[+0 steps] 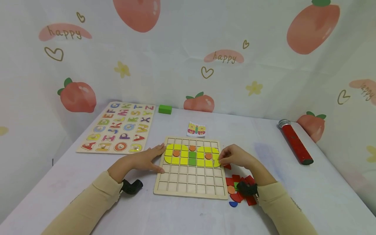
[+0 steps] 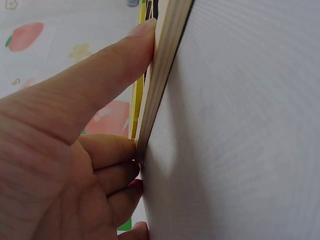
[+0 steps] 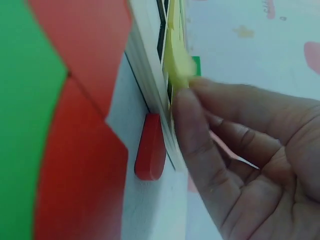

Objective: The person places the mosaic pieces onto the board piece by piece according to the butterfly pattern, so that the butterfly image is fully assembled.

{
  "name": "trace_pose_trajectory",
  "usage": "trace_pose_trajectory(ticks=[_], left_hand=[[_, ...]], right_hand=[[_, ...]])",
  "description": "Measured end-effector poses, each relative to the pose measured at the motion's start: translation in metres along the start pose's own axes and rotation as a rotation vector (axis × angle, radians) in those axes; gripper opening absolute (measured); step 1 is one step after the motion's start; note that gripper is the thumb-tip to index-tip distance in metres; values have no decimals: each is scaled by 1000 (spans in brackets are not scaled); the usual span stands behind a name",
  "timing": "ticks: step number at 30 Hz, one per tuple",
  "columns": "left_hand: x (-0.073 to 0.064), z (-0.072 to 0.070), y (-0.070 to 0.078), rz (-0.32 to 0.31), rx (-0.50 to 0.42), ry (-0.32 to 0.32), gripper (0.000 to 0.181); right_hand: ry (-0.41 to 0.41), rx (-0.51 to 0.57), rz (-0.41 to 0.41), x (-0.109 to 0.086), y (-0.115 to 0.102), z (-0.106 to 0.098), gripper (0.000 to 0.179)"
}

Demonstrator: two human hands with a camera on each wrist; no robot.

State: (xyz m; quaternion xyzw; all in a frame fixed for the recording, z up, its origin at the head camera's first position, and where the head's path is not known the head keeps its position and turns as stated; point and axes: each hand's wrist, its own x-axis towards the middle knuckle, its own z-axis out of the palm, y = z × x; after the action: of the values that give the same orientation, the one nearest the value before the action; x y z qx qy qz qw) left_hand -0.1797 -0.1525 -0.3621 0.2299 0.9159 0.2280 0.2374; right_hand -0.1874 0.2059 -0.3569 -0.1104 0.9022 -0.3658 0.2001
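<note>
Both forearms reach in from the near side of the table (image 1: 205, 218), sleeves pushed clear of the wrists, with a grid board (image 1: 191, 188) lying flat between the hands. The left hand (image 1: 144, 160) comes in palm down at the board's left side, thumb spread well away from the fingers; its thumb tip touches the edge about midway down and its fingertips reach the edge near the upper left corner. That hand is loosely spread, its fingers only slightly bent, steadying contact with the rim and gripping nothing. The right hand (image 1: 237, 156) arches over the board's right edge with its wrist bent inward above the table. Its thumb and forefinger are closed together, pinching a yellow piece (image 3: 178, 62) between their tips, while the other fingers curl in behind. The piece is at the lower right corner of the right-hand yellow patch; whether it is fully seated in its square cannot be told. Two green squares (image 1: 192, 158) stand one below the other between the yellow patches, with an orange disc (image 1: 192, 148) just above them. Loose red pieces (image 1: 251, 200) lie below the right wrist, beside the board.
</note>
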Motion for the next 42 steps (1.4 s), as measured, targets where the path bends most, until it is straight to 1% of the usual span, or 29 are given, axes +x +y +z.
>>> trace_pose_trajectory(ticks=[4,10,15,19,25,28,31,34,36,38,42], left_hand=[[-1,0,1,-4,-3,5,101],[-1,-1,2,0,-3,5,101],[-1,-1,2,-3,-2,4,101],[-1,-1,1,-1,2,7,100],[0,-1,1,-3,1,3,100],[1,0,0,-4,6,1,100],[2,0,0,-3,10,1,101],[2,0,-1,-4,5,-2,101],[2,0,-1,-4,6,-3,101],[1,-1,-1,-5,8,-4,101],[1,-1,0,-2,6,-7,100]], right_hand=[[10,-23,-18,1,0,1,15],[38,-55,-8,-1,1,-3,14],[1,-18,-16,-1,1,-3,14],[-15,-27,-29,0,-1,-2,15],[7,-39,-13,-2,0,-6,18],[21,-44,-7,-3,5,-10,20],[38,-73,-3,-3,10,-14,18],[18,-107,0,-4,15,-18,16],[-10,-117,-3,-5,16,-19,16],[-37,-110,-4,-5,17,-19,17],[-57,-99,5,-4,17,-18,20]])
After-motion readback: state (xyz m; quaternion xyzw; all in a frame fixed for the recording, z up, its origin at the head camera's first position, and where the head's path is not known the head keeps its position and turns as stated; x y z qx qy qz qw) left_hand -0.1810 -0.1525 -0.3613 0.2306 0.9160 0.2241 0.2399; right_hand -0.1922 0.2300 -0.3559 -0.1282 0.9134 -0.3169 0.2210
